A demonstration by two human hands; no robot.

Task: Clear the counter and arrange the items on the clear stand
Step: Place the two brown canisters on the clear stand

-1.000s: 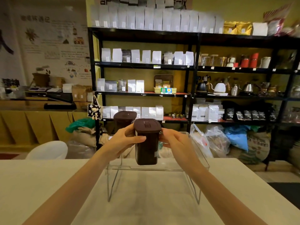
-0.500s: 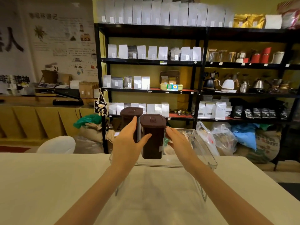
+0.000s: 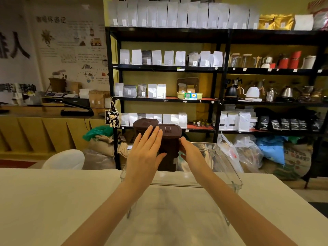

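Observation:
Two dark brown lidded canisters stand side by side on the clear stand (image 3: pixel 225 162), which rests on the pale counter (image 3: pixel 53 201). The front canister (image 3: pixel 169 148) is nearer me, and the rear canister (image 3: pixel 144 123) is to its left, partly hidden by my left hand. My left hand (image 3: pixel 143 157) is flat with fingers stretched out, only its thumb near the front canister's left side. My right hand (image 3: pixel 190 151) lies against that canister's right side, fingers curving behind it.
The stand's right half holds nothing. Beyond the counter are a white chair (image 3: pixel 65 159), filled sacks and plastic bags (image 3: pixel 248 153) on the floor, and tall black shelves (image 3: pixel 218 68) of bags and kettles.
The front canister went from held in the air to standing on the stand beside the rear one. My left hand opened and flattened; my right hand stays at its side.

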